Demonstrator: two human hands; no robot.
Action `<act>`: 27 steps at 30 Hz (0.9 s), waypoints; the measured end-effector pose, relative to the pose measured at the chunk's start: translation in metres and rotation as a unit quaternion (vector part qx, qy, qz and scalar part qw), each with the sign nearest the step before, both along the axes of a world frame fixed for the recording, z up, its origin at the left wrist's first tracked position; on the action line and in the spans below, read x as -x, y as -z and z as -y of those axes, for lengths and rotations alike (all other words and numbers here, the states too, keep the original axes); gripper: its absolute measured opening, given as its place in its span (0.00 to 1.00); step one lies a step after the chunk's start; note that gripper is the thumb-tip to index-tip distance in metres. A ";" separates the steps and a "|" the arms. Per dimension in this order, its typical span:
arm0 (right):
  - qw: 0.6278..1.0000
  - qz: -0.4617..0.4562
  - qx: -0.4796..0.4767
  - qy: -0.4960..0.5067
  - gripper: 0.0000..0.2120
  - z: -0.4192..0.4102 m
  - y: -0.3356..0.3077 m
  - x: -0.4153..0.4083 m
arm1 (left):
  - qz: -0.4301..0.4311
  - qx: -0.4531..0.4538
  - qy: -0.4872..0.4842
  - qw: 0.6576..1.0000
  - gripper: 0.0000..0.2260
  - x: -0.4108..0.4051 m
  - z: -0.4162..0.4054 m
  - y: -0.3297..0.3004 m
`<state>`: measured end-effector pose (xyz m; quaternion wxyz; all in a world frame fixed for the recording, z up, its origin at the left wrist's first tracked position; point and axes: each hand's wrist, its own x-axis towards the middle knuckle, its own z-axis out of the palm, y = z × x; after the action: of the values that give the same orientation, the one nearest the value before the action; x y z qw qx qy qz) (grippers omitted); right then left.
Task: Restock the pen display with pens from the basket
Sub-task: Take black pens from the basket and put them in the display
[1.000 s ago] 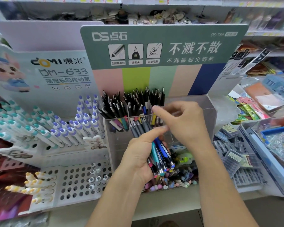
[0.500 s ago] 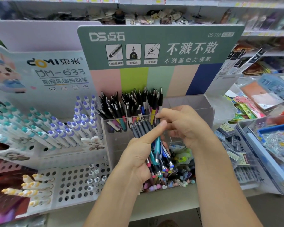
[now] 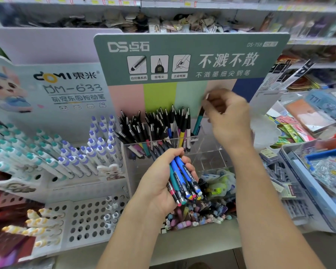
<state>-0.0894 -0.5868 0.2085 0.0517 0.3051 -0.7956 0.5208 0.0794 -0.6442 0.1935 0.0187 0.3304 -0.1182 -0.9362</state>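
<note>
My left hand [image 3: 159, 181] grips a bundle of pens [image 3: 182, 177], blue and teal with coloured tips, low in front of the clear acrylic pen display [image 3: 211, 152]. My right hand [image 3: 228, 117] is raised above the display's right rear compartment and pinches a single teal pen [image 3: 198, 122], which hangs tip down over the compartment. The left rear compartments hold several black-capped pens [image 3: 153, 125]. The basket is not in view.
A green DS sign board [image 3: 190, 57] rises behind the display. A white DOMI rack [image 3: 62, 152] of purple and teal pens stands at the left. Small erasers and caps [image 3: 198, 216] fill the display's front section. Blue bins of stationery [image 3: 318, 171] sit at the right.
My right hand has pulled one teal pen out of the bundle and lifted it up and right, above the display's rear compartment. My left hand keeps the bundle in place.
</note>
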 end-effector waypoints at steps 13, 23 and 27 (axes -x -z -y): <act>0.988 0.141 -0.063 -0.001 0.07 -0.015 -0.002 -0.046 | -0.004 0.056 0.045 0.997 0.09 0.001 -0.002 -0.001; 0.904 0.409 -0.093 -0.083 0.09 -0.024 -0.005 -0.058 | -0.016 0.125 0.068 0.990 0.10 0.003 -0.011 -0.003; 0.924 0.360 -0.120 -0.040 0.10 -0.023 -0.005 -0.058 | -0.004 0.117 0.061 0.991 0.10 0.002 -0.016 -0.002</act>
<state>-0.0310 -0.5639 0.2135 -0.2959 0.1322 -0.8043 0.4981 0.0772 -0.6285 0.1951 0.0008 0.3145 -0.2470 -0.9165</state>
